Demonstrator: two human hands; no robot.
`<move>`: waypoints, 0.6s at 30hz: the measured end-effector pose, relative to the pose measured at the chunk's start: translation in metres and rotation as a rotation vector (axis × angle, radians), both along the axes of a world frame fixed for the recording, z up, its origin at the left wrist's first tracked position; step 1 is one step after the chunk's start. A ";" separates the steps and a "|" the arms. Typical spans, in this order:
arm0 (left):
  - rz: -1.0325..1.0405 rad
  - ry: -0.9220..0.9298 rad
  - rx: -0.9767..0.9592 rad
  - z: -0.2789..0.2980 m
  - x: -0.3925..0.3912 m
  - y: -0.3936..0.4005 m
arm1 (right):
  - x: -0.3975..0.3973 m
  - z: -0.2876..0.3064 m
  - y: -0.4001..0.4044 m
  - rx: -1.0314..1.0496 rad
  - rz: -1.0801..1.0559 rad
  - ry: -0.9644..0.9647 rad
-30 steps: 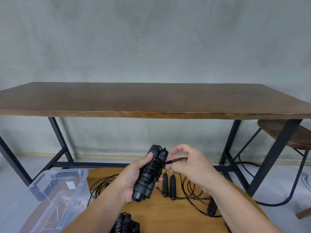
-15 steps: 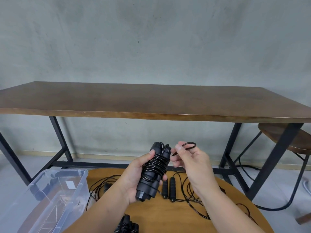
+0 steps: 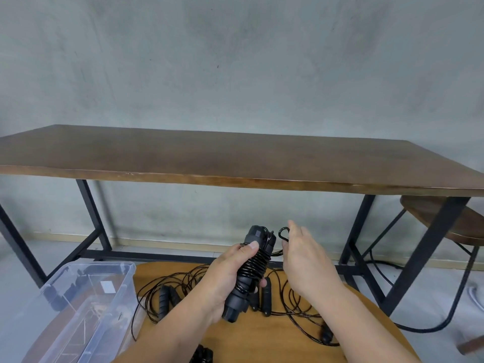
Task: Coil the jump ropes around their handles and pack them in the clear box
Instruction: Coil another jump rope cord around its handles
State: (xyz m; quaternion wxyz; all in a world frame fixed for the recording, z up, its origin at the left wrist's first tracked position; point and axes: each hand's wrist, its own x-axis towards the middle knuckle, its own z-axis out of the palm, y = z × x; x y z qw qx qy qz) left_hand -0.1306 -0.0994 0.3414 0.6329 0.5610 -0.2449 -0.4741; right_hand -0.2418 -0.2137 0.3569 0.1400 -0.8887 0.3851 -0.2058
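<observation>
Head view: a person winds a jump rope at a round wooden table (image 3: 262, 339).
Left hand (image 3: 222, 281): fingers and thumb wrapped round the paired black handles (image 3: 248, 273), held tilted above the table's far edge, cord coiled tight about their middle.
Right hand (image 3: 303, 260): fingers nearly straight, the last small loop of cord (image 3: 284, 233) at its fingertips; whether they pinch it cannot be told.
Handling: judged light; handles stiff and a sure hold, cord thin, springy, likely to unwind if let go.
Loose ropes (image 3: 288, 302): tangled on the table's far half, handles among them.
Clear box (image 3: 86, 310): open, off the table's left edge.
Room: free air above the table; tangle could snag.
</observation>
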 end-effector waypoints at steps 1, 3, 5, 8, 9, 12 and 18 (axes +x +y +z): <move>0.003 0.000 0.004 0.000 0.000 0.000 | 0.001 -0.001 0.000 -0.009 0.009 -0.009; 0.000 0.003 0.009 -0.001 0.000 -0.001 | 0.004 0.000 0.001 -0.027 0.046 -0.078; 0.007 0.047 0.017 -0.001 -0.001 -0.001 | 0.005 0.002 0.002 -0.031 0.095 -0.220; 0.022 0.127 0.011 0.002 0.004 -0.002 | 0.004 0.001 0.000 -0.022 0.109 -0.456; 0.014 0.138 0.001 0.003 0.007 -0.002 | 0.003 -0.001 0.000 -0.042 0.108 -0.499; -0.006 0.155 -0.019 0.003 0.009 -0.005 | 0.005 -0.006 0.003 -0.030 0.099 -0.554; -0.003 0.157 -0.045 0.003 0.010 -0.005 | 0.007 -0.003 0.001 0.127 0.086 -0.445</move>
